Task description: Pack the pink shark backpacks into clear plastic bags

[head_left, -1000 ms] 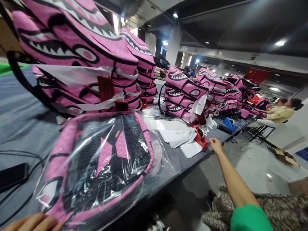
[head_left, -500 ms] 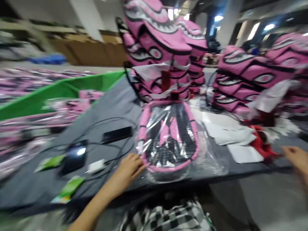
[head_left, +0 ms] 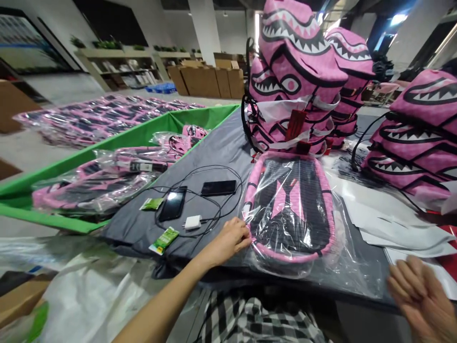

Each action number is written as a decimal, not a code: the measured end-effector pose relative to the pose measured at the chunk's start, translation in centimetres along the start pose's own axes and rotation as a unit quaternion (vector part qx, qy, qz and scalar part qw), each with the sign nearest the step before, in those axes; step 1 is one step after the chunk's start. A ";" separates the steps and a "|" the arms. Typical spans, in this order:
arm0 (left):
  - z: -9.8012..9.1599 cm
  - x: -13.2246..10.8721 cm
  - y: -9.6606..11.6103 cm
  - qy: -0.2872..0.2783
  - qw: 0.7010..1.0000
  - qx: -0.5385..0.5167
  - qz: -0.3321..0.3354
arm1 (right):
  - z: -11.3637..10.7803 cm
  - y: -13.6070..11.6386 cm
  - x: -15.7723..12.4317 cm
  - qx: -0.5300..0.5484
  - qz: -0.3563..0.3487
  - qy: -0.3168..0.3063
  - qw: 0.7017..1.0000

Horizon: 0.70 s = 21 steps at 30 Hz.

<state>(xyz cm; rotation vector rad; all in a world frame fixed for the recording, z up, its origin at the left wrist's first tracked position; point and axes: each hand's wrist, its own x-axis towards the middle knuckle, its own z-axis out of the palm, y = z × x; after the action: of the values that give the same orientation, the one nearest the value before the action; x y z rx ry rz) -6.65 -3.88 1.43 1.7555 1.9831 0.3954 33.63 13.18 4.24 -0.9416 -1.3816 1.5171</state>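
A pink and black backpack [head_left: 291, 205] in a clear plastic bag [head_left: 274, 269] lies flat at the table's front edge, its black padded side up. My left hand [head_left: 233, 240] is closed at the near left edge of it, the fingers pinching the plastic at the pink rim. Off to the right, my right hand [head_left: 417, 290] hovers by the front edge near white sheets [head_left: 403, 226]. Its fingers are loosely curled and I see nothing in them.
Stacked pink shark-face backpacks [head_left: 303, 71] stand behind, with another stack [head_left: 421, 133] to the right. Two phones [head_left: 218, 187], a white charger [head_left: 193, 222], cables and green packets [head_left: 164, 240] lie left. A green-walled bin [head_left: 82, 224] holds bagged backpacks.
My view has swung left, so the table things sit farther right in it. My right hand has drawn nearer and its fingers have curled. My left hand stays at the bagged backpack's edge.
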 end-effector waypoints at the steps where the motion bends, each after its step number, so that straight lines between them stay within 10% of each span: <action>1: 0.0 0.0 0.1 0.001 1.000 0.006 0.004 | 2.7 -0.7 0.3 -0.008 -0.008 -0.056 0.998; 3: -0.1 0.0 0.1 0.005 1.000 0.012 0.012 | 9.0 -1.9 1.6 -0.091 -0.030 -0.239 0.966; 7: 0.0 -0.1 0.0 0.011 1.000 0.005 0.015 | 21.0 -1.5 5.2 -0.294 -0.092 -0.537 0.785; 12: 0.3 0.0 -0.1 0.026 0.999 -0.003 0.019 | 26.3 2.8 9.1 -0.570 -0.114 -0.547 0.603; 16: 0.4 0.0 -0.2 0.028 0.999 -0.003 0.022 | 25.3 2.3 9.6 -0.646 -0.149 -0.426 0.616; 21: 0.1 -0.1 -0.1 0.015 0.999 0.017 0.030 | 25.3 1.7 6.2 -0.567 -0.139 -0.493 0.645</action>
<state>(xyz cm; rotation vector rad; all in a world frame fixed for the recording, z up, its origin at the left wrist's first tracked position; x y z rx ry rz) -6.73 -3.96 1.31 1.8443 1.9719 0.4115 7.79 10.08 5.31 -0.3747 -3.3021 0.6998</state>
